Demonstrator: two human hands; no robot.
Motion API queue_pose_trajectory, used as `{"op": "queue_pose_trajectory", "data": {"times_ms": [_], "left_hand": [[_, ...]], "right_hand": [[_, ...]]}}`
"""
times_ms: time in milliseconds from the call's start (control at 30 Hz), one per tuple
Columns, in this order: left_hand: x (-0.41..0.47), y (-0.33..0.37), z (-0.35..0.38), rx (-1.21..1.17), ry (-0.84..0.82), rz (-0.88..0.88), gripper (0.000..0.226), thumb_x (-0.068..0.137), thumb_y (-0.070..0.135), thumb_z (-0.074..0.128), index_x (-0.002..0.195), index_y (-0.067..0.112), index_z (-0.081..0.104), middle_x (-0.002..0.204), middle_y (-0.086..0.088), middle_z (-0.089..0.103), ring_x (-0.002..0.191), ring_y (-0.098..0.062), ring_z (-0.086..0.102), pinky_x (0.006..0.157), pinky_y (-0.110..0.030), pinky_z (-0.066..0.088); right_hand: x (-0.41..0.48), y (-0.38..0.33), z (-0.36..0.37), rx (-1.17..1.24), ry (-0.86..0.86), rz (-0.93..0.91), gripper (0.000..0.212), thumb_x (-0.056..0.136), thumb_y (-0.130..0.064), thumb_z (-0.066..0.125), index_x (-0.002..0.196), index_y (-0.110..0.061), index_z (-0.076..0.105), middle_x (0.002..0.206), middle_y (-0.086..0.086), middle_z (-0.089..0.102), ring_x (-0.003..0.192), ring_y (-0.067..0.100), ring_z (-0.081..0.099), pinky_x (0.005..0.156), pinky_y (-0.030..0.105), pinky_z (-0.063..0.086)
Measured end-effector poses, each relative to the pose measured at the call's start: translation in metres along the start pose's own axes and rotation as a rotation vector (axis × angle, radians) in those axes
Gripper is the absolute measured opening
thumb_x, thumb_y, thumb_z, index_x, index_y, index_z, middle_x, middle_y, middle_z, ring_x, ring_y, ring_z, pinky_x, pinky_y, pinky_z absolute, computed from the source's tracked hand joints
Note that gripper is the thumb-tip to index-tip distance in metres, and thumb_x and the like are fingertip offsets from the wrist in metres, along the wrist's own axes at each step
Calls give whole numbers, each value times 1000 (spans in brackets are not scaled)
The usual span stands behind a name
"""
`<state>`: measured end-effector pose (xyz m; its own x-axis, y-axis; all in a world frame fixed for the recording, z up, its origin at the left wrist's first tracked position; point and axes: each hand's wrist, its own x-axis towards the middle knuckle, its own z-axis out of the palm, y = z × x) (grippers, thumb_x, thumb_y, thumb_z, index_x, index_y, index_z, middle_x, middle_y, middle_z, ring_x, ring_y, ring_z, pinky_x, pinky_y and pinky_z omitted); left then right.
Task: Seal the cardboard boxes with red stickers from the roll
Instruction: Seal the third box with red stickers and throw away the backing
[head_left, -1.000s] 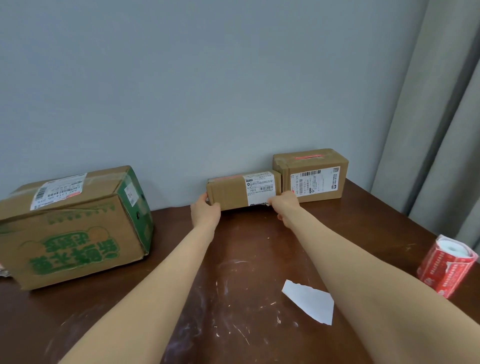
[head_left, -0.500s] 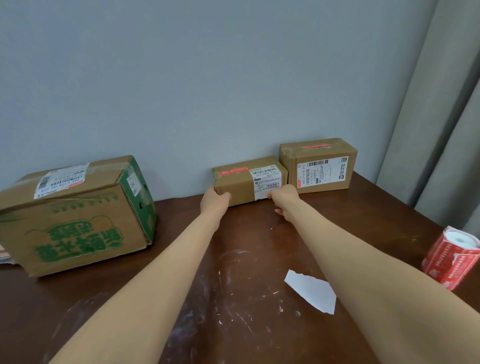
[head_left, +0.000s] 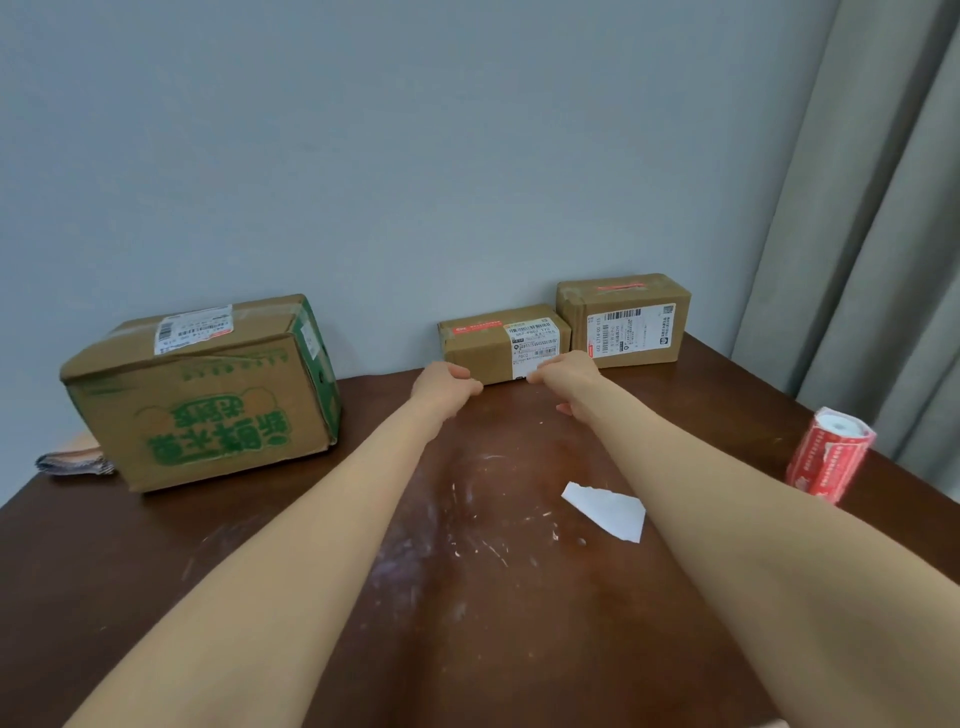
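White paper scrap (head_left: 605, 511) near the middle of the brown table (head_left: 260, 519); folded cloth (head_left: 75, 462) by its left edge; grey curtain (head_left: 883, 208) at right.

We reach both arms forward, nearly parallel; left hand (head_left: 445, 384) and right hand (head_left: 567, 375) with fingers curled.

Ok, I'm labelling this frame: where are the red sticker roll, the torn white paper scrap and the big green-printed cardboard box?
red sticker roll (head_left: 826, 457), head view, its red side.
torn white paper scrap (head_left: 608, 512), head view, its middle.
big green-printed cardboard box (head_left: 208, 410), head view, its front face.
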<state>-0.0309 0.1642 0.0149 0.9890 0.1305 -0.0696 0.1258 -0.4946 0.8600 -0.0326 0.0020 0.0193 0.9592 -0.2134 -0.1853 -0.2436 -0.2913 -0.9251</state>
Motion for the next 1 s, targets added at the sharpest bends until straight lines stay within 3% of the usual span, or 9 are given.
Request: {"op": "queue_pose_trajectory", "data": {"times_ms": [133, 267, 333, 400, 533, 600, 767, 900, 1000], "left_hand": [[-34, 0, 13, 99, -223, 44, 35, 87, 11, 65, 122, 10, 60, 112, -10, 63, 99, -19, 60, 82, -32, 55], [-73, 3, 41, 265, -420, 87, 34, 85, 11, 69, 118, 10, 62, 102, -8, 63, 85, -16, 62, 71, -28, 57], [-88, 4, 56, 342, -470, 110, 38, 82, 9, 71, 119, 9, 61, 105, -8, 62, 83, -16, 61, 64, -24, 57], [-98, 5, 68, 385, -473, 128, 38, 79, 5, 73, 116, 7, 63, 112, -10, 61, 83, -19, 62, 60, -21, 56], [-110, 7, 85, 369, -451, 147, 21, 74, -2, 76, 92, 8, 68, 98, -14, 67, 76, -23, 67, 59, -20, 58], [-113, 10, 90, 354, -457, 154, 17, 73, -2, 77, 83, 9, 68, 89, -12, 68, 68, -21, 67, 59, -20, 58], [-121, 15, 99, 268, -514, 170, 23, 75, -12, 70, 90, 4, 71, 92, -13, 66, 75, -24, 66, 63, -21, 58], [-130, 26, 112, 248, -490, 266, 22, 74, 1, 74, 90, 17, 76, 94, -6, 72, 77, -14, 63, 74, -22, 54], [-141, 39, 129, 255, -480, 321, 20, 77, 12, 76, 96, 18, 77, 106, -2, 72, 102, -13, 60, 94, -27, 47]], "right_hand": [[-35, 14, -20, -475, -175, -47, 45, 80, -27, 76, 117, -4, 63, 101, 14, 70, 79, 22, 61, 49, 26, 35], [-71, 34, -41, -828, -316, 50, 46, 72, -38, 82, 98, -6, 60, 57, 4, 54, 42, 15, 42, 45, 23, 32], [-84, 44, -47, -949, -316, 67, 47, 70, -43, 81, 92, -7, 59, 55, 3, 51, 41, 16, 38, 46, 23, 33], [-96, 54, -50, -973, -292, 55, 51, 71, -43, 81, 103, -7, 63, 65, 4, 57, 49, 18, 46, 53, 26, 41], [-108, 68, -52, -797, -187, -13, 22, 78, -14, 72, 100, -14, 67, 70, 3, 67, 57, 16, 63, 71, 27, 58], [-109, 75, -55, -754, -128, -8, 20, 77, -5, 65, 95, -10, 72, 68, 7, 68, 60, 19, 68, 79, 32, 60], [-118, 93, -67, -643, -21, -36, 13, 77, -15, 61, 81, -8, 72, 72, 10, 73, 77, 24, 73, 79, 34, 59], [-129, 105, -89, -72, -9, 110, 5, 85, 0, 61, 84, -5, 63, 82, 14, 68, 65, 23, 69, 71, 34, 61], [-143, 111, -110, 288, 16, 216, 16, 89, 7, 55, 102, -1, 58, 98, 18, 64, 64, 21, 67, 56, 27, 60]]}}
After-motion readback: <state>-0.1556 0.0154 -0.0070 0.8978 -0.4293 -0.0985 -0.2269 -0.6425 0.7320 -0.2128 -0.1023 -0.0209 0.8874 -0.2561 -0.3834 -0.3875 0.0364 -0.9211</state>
